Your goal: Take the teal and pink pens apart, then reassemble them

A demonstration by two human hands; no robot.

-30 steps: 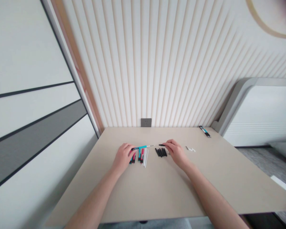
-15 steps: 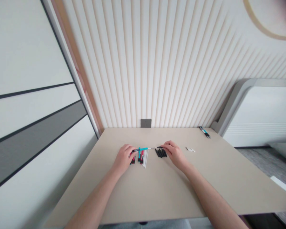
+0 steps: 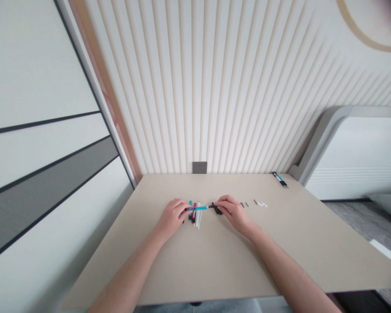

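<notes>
My left hand (image 3: pixel 174 217) is closed round a blue-and-black pen barrel (image 3: pixel 200 208), held level above the table. In line with its right end, the fingertips of my right hand (image 3: pixel 233 214) pinch a black pen grip (image 3: pixel 212 206). Only a short bit of the refill shows between barrel and grip. Below the barrel lie several white refills (image 3: pixel 198 220) side by side. Red and blue pen barrels (image 3: pixel 194 214) lie left of them, partly behind my left hand. More black grips (image 3: pixel 219 211) rest under my right fingers, partly covered.
Small dark pieces, perhaps springs (image 3: pixel 244 204), and small white pieces (image 3: pixel 263 204) lie right of my right hand. Pens (image 3: pixel 280 180) lie at the far right corner of the beige table (image 3: pixel 195 265). A ribbed wall (image 3: pixel 195 87) with a socket (image 3: pixel 200 167) rises behind.
My right hand has moved left and the black grip is now closer to the blue barrel, covering most of the exposed refill. The barrel has shifted slightly right and down.
</notes>
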